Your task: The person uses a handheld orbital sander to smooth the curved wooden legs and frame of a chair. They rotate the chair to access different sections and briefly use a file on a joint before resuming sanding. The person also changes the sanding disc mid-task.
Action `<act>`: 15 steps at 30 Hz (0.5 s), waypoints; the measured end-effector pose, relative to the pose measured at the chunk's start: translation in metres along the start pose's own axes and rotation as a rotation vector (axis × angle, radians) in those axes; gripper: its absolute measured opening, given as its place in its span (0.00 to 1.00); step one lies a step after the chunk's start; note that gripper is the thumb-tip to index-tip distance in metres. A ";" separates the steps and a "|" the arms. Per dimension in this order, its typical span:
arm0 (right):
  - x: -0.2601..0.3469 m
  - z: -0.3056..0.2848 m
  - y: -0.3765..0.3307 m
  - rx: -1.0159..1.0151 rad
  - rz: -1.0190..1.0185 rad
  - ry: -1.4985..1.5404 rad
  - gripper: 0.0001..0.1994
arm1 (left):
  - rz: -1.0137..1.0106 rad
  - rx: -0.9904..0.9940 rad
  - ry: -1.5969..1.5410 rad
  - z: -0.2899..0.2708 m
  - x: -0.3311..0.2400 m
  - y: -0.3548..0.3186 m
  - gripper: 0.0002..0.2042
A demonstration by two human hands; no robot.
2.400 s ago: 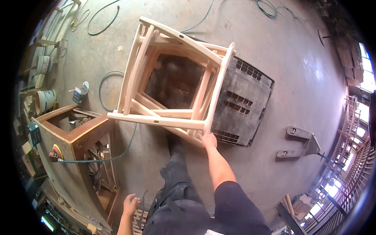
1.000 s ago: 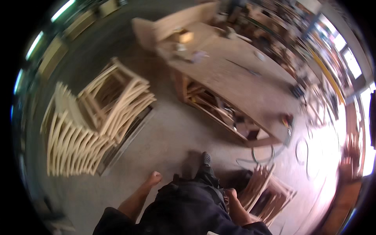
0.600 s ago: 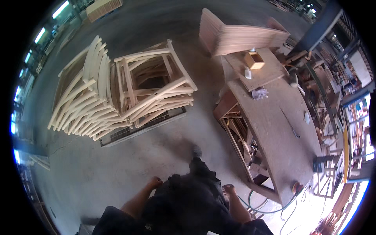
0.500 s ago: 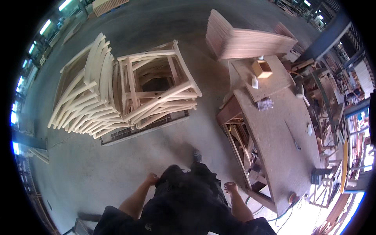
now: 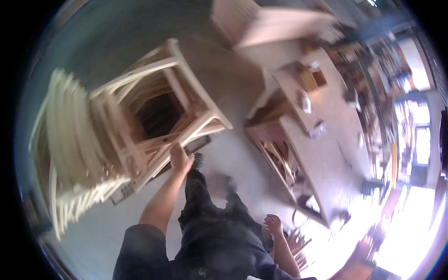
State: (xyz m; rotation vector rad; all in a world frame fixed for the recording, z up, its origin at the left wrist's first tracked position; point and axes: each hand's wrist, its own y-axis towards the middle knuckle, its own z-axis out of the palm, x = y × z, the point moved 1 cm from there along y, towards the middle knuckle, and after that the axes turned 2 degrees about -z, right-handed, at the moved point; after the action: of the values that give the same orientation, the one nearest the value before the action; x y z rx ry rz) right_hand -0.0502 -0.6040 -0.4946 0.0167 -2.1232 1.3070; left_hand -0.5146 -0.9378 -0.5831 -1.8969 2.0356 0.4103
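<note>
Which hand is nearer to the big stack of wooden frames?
Left. The left hand is at the near edge of the big stack, seemingly touching; the right hand hangs farther right, away from it.

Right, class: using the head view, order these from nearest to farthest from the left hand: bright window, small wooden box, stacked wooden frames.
1. Stacked wooden frames: right at the left hand.
2. Small wooden box: on the table, to the right.
3. Bright window: far right side.
</note>
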 end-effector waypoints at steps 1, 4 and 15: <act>-0.035 -0.002 -0.014 0.049 -0.130 -0.228 0.18 | -0.001 0.033 0.004 0.018 0.000 0.021 0.37; -0.094 0.017 -0.064 0.011 -0.125 -0.590 0.16 | 0.222 0.106 0.073 0.037 0.008 0.077 0.31; -0.107 0.133 -0.212 -0.222 0.294 -0.084 0.22 | 0.066 0.611 0.135 -0.005 -0.018 0.137 0.31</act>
State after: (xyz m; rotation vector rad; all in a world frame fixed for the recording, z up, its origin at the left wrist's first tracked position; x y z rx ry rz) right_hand 0.0365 -0.8514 -0.4219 -0.3514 -2.3998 1.2399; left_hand -0.6499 -0.9137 -0.5727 -1.5105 2.0000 -0.3089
